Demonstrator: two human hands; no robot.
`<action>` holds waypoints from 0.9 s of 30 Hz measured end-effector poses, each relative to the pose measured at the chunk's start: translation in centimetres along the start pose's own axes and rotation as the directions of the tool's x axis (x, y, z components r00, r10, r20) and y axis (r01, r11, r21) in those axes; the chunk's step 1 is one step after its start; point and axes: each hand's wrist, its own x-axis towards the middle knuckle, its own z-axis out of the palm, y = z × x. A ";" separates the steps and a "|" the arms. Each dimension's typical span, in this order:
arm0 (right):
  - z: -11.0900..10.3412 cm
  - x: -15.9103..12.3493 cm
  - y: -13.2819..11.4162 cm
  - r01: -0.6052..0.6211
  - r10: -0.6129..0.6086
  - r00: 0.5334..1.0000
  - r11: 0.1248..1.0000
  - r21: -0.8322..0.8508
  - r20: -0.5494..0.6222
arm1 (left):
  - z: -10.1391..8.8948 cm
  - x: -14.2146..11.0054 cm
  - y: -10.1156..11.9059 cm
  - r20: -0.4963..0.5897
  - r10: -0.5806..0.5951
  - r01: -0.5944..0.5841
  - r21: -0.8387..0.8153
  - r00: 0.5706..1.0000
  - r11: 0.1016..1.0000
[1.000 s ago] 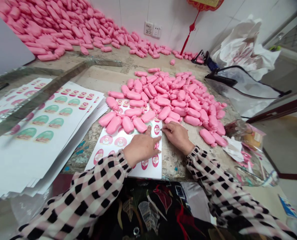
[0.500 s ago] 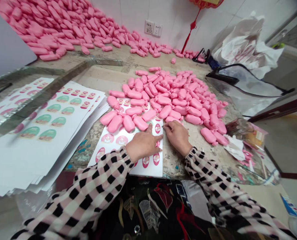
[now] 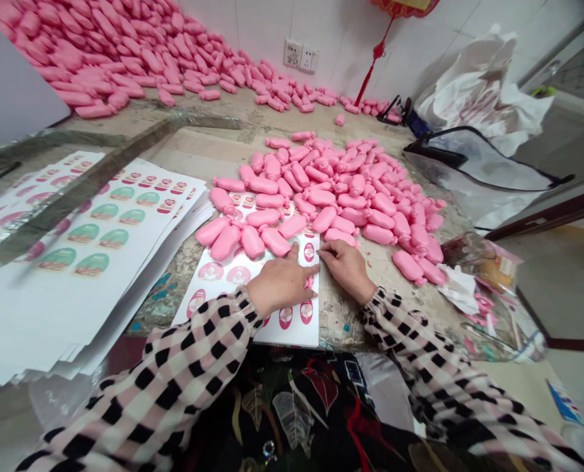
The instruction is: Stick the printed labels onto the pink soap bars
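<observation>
Your bare left hand (image 3: pixel 284 283) lies spread on a white paper sheet with pink oval prints (image 3: pixel 294 333). Your bare right hand (image 3: pixel 347 267), just right of it, pinched at the sheet's edge. Beyond both: heaped glossy pink bottle-shaped pieces (image 3: pixel 322 198).

From the bare right hand (image 3: pixel 345 269), a heap of glossy pink bottle-shaped pieces (image 3: pixel 355 187) blocks the way from 10 round to 3 o'clock, with a small open patch between them at 3. The bare left hand (image 3: pixel 282 282) bars 9. At 6, a strip of worn, stained tabletop (image 3: pixel 339 321) lies open between the white printed paper sheet (image 3: pixel 292 333) and the checked fabric sleeve (image 3: pixel 434 357) at 4.
</observation>
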 end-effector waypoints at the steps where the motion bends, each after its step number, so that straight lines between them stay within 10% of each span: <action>1: 0.3 -0.2 -0.1 -0.044 0.045 0.999 0.999 0.030 -0.024 | 0.0 0.0 0.0 0.002 0.000 0.000 0.002 1.000 1.000; 27: -0.7 0.8 -2.8 -0.127 0.119 0.991 0.981 -0.145 -0.059 | -1.0 0.0 0.7 0.048 -0.031 0.034 -0.061 0.998 0.998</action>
